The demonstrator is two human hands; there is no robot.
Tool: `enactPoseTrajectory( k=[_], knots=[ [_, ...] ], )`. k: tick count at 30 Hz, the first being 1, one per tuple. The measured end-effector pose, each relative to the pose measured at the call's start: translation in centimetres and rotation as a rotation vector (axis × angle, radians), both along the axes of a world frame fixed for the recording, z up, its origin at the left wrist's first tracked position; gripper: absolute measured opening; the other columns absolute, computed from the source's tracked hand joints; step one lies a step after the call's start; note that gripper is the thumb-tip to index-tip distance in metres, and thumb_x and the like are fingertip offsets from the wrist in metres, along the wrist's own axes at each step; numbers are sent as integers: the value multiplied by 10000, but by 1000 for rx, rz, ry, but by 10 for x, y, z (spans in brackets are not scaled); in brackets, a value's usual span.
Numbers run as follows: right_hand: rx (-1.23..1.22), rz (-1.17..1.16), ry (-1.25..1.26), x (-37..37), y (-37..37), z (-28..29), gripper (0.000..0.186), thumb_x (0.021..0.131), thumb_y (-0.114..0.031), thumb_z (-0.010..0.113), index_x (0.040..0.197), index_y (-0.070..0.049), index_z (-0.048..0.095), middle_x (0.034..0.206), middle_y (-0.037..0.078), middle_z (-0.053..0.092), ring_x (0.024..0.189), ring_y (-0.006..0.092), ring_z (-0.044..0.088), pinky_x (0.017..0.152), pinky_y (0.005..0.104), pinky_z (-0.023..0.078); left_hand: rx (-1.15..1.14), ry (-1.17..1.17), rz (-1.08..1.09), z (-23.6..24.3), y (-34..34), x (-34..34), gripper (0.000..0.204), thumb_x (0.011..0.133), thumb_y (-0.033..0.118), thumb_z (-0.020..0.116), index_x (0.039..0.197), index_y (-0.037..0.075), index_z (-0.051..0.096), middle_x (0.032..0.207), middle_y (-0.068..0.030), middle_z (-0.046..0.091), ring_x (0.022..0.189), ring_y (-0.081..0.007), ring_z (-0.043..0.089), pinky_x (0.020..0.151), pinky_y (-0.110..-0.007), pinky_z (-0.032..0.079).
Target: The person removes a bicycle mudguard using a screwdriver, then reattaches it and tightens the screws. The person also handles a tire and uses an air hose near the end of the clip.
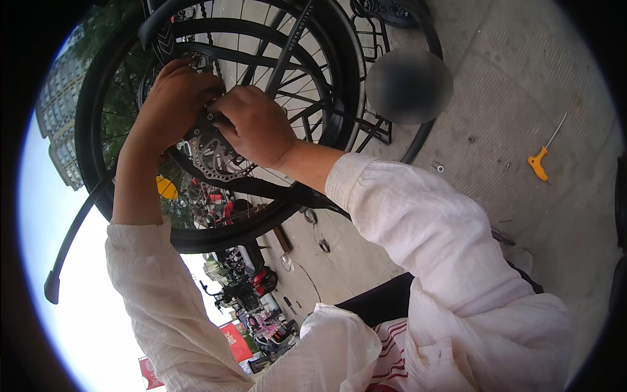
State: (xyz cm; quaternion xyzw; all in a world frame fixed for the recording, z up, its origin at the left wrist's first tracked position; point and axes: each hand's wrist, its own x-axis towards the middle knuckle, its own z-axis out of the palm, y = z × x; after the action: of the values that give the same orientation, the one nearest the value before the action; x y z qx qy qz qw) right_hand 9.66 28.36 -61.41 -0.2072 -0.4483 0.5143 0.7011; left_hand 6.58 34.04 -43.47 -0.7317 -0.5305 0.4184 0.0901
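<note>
A bicycle wheel (91,144) with a black tyre, spokes and a silver perforated brake disc (221,167) fills the upper view, among black frame parts. My left hand (171,104) is closed, fingers curled at the hub area beside the disc, on or against the black frame. My right hand (256,127) is closed just right of it, thumb and fingertips together at small parts by the disc centre. What either hand grips is hidden by the fingers. My forearms come in from below in white sleeves.
A yellow-handled hex key (539,164) and small metal fittings (439,166) lie on the grey paving (535,248) to the right. A dark shoe (390,12) is at the top. Parked scooters (258,274), red banners (236,340), trees and a tall building (65,104) show at the left and below.
</note>
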Motion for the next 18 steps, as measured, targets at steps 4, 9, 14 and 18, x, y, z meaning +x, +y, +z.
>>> enactPoseTrajectory(
  k=[4,9,14,18],
  knots=[
    [-28,-67,-37,-4,2,8,197,771,-134,748,950,-123,666,883,75,602,855,285,600,732,390,516,-34,-14,5,5,5,4,184,854,93,606,1010,102,704,951,-106,691,1062,-279,612,1123,-400,329],
    [-37,-54,-65,-6,0,12,164,748,-149,765,879,-127,667,847,57,610,830,273,604,721,382,520,-56,19,-7,7,3,-3,239,837,54,636,1069,77,691,1009,-110,694,1130,-331,553,1101,-432,327],
    [-19,-77,-111,-5,2,14,188,740,-150,767,878,-99,650,854,68,610,827,274,607,710,380,522,-59,1,-38,6,6,-7,173,848,112,605,988,103,705,935,-118,678,1061,-299,598,1103,-394,332],
    [-2,-109,-155,-5,1,15,215,754,-158,757,913,-79,636,879,81,608,824,272,611,693,369,529,-56,-17,-14,5,4,-7,170,848,110,597,974,102,710,904,-120,673,1052,-306,594,1080,-391,345]
  ],
)
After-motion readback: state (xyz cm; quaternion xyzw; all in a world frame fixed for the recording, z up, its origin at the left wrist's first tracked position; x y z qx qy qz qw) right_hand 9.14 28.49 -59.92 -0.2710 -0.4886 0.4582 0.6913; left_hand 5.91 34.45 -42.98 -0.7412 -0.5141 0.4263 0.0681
